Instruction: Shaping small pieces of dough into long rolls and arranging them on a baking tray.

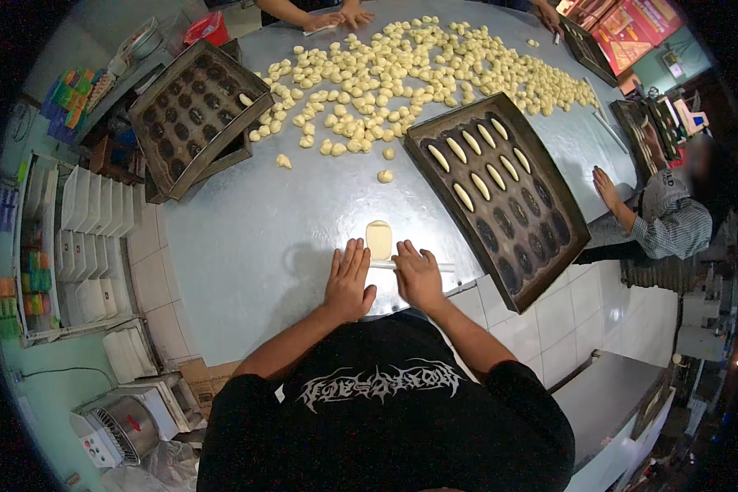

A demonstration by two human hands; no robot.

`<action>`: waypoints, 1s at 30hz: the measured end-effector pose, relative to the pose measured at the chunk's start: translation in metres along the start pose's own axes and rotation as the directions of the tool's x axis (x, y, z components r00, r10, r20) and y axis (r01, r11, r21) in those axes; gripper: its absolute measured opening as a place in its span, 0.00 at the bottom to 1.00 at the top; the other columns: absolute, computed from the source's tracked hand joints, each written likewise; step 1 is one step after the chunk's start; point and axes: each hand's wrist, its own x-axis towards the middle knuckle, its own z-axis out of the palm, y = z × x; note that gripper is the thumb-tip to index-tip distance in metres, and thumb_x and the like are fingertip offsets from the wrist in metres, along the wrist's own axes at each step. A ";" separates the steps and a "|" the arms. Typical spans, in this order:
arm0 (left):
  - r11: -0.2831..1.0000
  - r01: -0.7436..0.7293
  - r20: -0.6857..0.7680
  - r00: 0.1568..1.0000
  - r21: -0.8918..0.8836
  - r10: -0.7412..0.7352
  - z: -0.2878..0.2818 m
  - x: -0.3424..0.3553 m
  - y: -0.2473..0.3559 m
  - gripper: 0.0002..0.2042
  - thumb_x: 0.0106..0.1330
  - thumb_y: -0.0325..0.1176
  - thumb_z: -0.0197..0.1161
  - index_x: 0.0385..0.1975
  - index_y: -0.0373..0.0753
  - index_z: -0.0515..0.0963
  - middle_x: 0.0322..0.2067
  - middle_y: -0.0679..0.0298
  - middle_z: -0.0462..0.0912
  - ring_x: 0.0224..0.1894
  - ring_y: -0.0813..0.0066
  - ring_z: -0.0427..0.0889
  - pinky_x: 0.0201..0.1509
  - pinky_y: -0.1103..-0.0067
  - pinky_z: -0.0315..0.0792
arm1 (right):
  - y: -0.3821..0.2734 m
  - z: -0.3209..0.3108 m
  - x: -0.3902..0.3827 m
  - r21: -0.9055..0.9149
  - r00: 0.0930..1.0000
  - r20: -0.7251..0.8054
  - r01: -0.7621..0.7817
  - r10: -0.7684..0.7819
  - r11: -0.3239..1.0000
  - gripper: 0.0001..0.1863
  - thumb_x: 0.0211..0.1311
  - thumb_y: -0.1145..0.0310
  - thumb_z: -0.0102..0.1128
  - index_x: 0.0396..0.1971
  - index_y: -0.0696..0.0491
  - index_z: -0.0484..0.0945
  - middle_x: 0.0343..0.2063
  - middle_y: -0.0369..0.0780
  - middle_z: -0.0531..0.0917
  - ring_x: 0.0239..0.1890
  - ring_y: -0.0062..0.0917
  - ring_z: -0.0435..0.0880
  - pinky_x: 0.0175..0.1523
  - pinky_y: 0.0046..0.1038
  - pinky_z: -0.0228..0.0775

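A flattened oval piece of pale dough point(379, 238) lies on the metal table in front of me. Just on its near side, a thin white rolling pin point(382, 264) runs crosswise, its right end jutting out past my right hand point(419, 275). That hand rests over the pin with its fingers stretched forward. My left hand point(350, 281) lies flat over the pin's left end, fingers extended and hiding that end. Neither hand wraps round the pin. Two dough balls, the nearer one point(384, 176) and another point(389, 153), sit beyond the flattened piece.
Many dough balls point(385, 82) cover the far table. At right, a dark moulded tray point(541, 266) holds several dough strips. Stacked trays point(168, 176) stand at left. Other people's hands point(354, 15) are at the far edge; another person's hand point(607, 189) rests at right.
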 end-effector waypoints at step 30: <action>0.932 0.170 -0.528 0.785 -0.320 -0.324 0.003 -0.007 -0.063 0.18 0.59 0.22 0.58 0.51 0.31 0.73 0.53 0.49 0.75 0.57 0.48 0.72 0.62 0.62 0.66 | -0.080 0.032 -0.022 0.090 0.916 0.371 0.128 -0.152 0.988 0.42 0.59 0.51 0.56 0.65 0.67 0.58 0.68 0.59 0.56 0.72 0.50 0.52 0.71 0.51 0.45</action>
